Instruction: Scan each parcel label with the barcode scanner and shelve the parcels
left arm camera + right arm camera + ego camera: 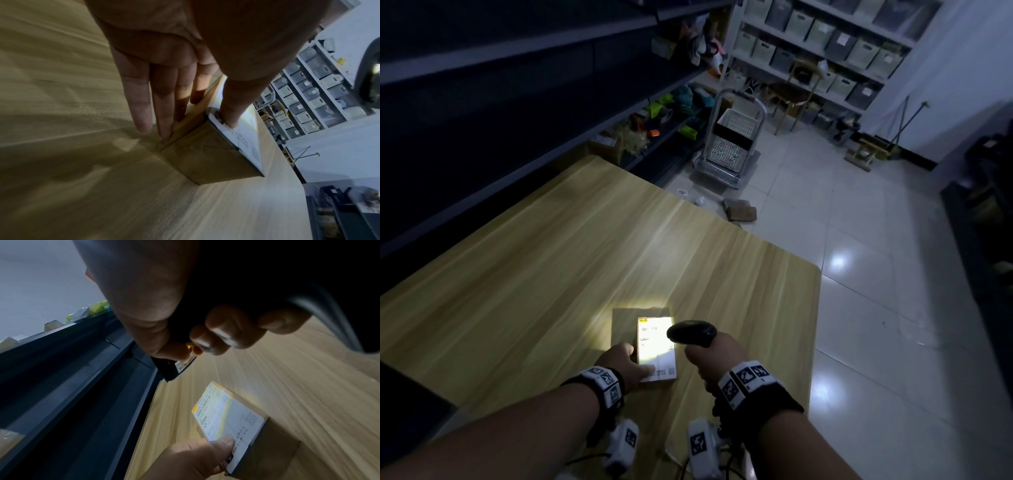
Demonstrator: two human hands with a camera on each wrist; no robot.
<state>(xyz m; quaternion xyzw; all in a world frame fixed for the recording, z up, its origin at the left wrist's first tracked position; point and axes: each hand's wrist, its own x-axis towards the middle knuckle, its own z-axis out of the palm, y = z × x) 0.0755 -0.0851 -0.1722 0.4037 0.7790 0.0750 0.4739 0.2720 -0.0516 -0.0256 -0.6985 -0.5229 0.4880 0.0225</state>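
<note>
Right grip, curled round scanner, should aim steadily at label atop parcel; straight-fingered left grip pins it.

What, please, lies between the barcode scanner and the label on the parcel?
Nothing solid: in the right wrist view the barcode scanner hangs above the label, apart from it, with only its light across the gap.
</note>
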